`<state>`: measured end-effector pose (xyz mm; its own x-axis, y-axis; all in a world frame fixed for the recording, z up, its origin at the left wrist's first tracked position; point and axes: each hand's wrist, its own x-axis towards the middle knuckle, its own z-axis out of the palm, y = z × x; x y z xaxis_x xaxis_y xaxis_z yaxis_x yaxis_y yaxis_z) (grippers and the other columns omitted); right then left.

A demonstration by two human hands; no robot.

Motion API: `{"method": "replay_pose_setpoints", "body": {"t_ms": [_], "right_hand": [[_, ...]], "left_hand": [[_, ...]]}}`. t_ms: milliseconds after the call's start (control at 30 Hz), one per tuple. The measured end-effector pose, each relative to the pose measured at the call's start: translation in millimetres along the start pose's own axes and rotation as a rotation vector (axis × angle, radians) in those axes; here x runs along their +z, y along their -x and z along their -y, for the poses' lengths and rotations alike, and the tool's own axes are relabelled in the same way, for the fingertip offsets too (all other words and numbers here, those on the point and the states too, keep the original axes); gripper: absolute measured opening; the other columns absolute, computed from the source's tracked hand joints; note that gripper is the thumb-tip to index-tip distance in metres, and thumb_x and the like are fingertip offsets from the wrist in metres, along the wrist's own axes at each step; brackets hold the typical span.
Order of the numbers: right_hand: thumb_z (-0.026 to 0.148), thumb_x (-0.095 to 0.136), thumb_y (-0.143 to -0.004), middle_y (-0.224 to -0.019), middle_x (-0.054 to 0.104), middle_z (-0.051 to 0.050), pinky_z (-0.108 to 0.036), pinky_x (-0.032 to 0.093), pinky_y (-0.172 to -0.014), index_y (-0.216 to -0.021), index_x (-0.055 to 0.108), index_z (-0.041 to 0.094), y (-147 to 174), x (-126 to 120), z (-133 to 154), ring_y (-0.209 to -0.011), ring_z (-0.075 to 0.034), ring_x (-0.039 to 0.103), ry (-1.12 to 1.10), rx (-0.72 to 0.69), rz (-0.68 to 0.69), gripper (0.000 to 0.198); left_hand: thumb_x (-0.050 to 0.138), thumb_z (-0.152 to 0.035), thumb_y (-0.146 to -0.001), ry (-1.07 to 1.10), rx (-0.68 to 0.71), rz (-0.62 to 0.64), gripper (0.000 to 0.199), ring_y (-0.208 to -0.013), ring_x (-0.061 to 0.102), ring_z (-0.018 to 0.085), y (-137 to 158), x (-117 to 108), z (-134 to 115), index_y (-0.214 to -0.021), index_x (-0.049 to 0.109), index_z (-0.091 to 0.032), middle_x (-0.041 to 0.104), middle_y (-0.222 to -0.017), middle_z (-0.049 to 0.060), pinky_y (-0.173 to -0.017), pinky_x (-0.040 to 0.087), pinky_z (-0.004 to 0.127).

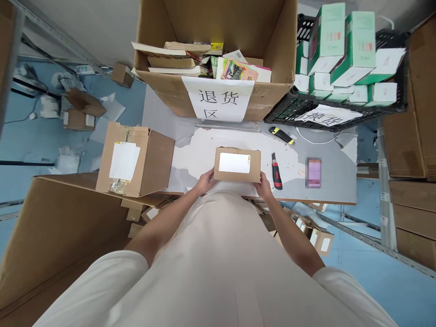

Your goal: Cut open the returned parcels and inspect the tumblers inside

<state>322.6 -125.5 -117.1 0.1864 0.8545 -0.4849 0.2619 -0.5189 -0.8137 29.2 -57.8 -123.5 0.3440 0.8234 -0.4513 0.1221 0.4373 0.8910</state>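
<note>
A small brown cardboard box [221, 175] with a white label on its top is at the near edge of the table, in front of my body. My left hand [205, 181] grips its left side, and my right hand [263, 186] holds the lower right corner. The fingers of both hands are partly hidden behind the box. Just right of it lies a red and black utility knife [277, 172] with its blade out. Farther back rests a yellow and black utility knife [282, 135].
Behind stands a large carton [160, 93] of books with a paper sign. Green-and-white boxes fill a black crate [282, 109] at the back right. A taped carton [158, 159] sits left, above a big open carton [68, 218]. A blurred pink rectangle [314, 173] lies on the table [335, 181].
</note>
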Motion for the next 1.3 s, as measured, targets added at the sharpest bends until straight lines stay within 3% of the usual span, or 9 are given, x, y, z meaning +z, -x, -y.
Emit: {"method": "replay_pose_setpoints", "body": {"t_ms": [167, 233, 333, 467, 667, 867, 1000, 1100, 1300], "right_hand": [[0.045, 0.055, -0.081, -0.116, 0.06, -0.01, -0.039, 0.052, -0.085, -0.122, 0.053, 0.022, 3.4, -16.4, 21.0, -0.103, -0.023, 0.059, 0.076, -0.122, 0.005, 0.047], [0.053, 0.046, -0.087, -0.103, 0.062, -0.01, -0.039, 0.051, -0.083, -0.109, 0.059, 0.021, 1.2, -24.4, 33.2, -0.095, -0.023, 0.059, 0.214, -0.19, -0.01, 0.04], [0.059, 0.029, -0.093, -0.091, 0.062, -0.011, -0.04, 0.047, -0.084, -0.092, 0.06, 0.019, -8.5, -28.9, 50.3, -0.089, -0.024, 0.058, 0.413, -0.21, -0.041, 0.051], [0.061, 0.022, -0.093, -0.095, 0.065, -0.013, -0.039, 0.045, -0.088, -0.089, 0.06, 0.018, -23.2, -27.1, 59.1, -0.095, -0.026, 0.059, 0.475, -0.158, -0.053, 0.058], [0.069, 0.029, -0.089, -0.11, 0.067, -0.013, -0.04, 0.044, -0.095, -0.105, 0.064, 0.018, -22.8, -28.5, 53.2, -0.106, -0.025, 0.06, 0.307, -0.081, -0.02, 0.064], [0.067, 0.033, -0.089, -0.123, 0.065, -0.011, -0.043, 0.04, -0.105, -0.121, 0.062, 0.02, -15.4, -27.2, 40.9, -0.118, -0.025, 0.055, 0.094, -0.061, -0.051, 0.064], [0.056, 0.038, -0.09, -0.122, 0.064, -0.012, -0.043, 0.05, -0.094, -0.133, 0.054, 0.018, -15.4, -32.2, 18.3, -0.107, -0.024, 0.061, -0.025, -0.018, -0.067, 0.059], [0.041, 0.055, -0.081, -0.126, 0.06, -0.013, -0.044, 0.05, -0.093, -0.138, 0.05, 0.021, -13.6, -36.8, 1.8, -0.102, -0.023, 0.063, 0.033, -0.046, -0.033, 0.06], [0.031, 0.068, -0.07, -0.129, 0.06, -0.009, -0.045, 0.047, -0.099, -0.136, 0.048, 0.025, -4.8, -26.8, 3.0, -0.112, -0.024, 0.059, 0.046, -0.087, 0.099, 0.069]], "left_hand": [[0.066, -0.048, -0.072, -0.242, 0.082, -0.064, 0.041, -0.098, 0.061, 0.022, 2.4, -5.8, -29.7, -0.102, 0.069, -0.02, 0.065, -0.105, 0.009, -0.086, 0.049, 0.032], [0.056, -0.052, -0.08, -0.425, 0.096, -0.124, 0.035, -0.08, 0.057, 0.019, 1.1, -6.5, -46.8, -0.084, 0.068, -0.019, 0.062, -0.086, 0.006, -0.074, 0.046, 0.03], [0.044, -0.057, -0.086, -0.618, 0.015, -0.186, 0.047, -0.061, 0.045, 0.015, -4.8, -1.2, -66.8, -0.058, 0.051, -0.02, 0.047, -0.059, 0.0, -0.063, 0.038, 0.028], [0.042, -0.057, -0.088, -0.671, -0.018, -0.223, 0.05, -0.056, 0.037, 0.013, -13.8, 9.5, -74.4, -0.053, 0.041, -0.021, 0.037, -0.052, -0.003, -0.059, 0.031, 0.027], [0.041, -0.06, -0.087, -0.629, -0.033, -0.237, 0.049, -0.062, 0.047, 0.014, -16.1, 9.5, -65.2, -0.062, 0.054, -0.019, 0.054, -0.06, 0.0, -0.061, 0.036, 0.026], [0.036, -0.055, -0.089, -0.396, -0.024, -0.236, 0.05, -0.087, 0.063, 0.02, -8.5, 4.4, -41.0, -0.095, 0.068, -0.016, 0.071, -0.094, 0.007, -0.078, 0.049, 0.03], [0.047, -0.035, -0.082, -0.237, 0.011, -0.183, 0.046, -0.106, 0.064, 0.022, -2.9, -4.8, -21.6, -0.118, 0.063, -0.013, 0.067, -0.118, 0.013, -0.095, 0.049, 0.037], [0.059, -0.026, -0.069, -0.266, 0.04, -0.106, 0.062, -0.119, 0.059, 0.027, 1.2, -10.9, -10.6, -0.129, 0.057, -0.013, 0.06, -0.131, 0.015, -0.102, 0.046, 0.043], [0.069, -0.041, -0.069, -0.256, 0.106, -0.019, 0.062, -0.121, 0.057, 0.029, 3.3, -2.7, -1.8, -0.125, 0.061, -0.015, 0.063, -0.128, 0.011, -0.106, 0.042, 0.043]]}}
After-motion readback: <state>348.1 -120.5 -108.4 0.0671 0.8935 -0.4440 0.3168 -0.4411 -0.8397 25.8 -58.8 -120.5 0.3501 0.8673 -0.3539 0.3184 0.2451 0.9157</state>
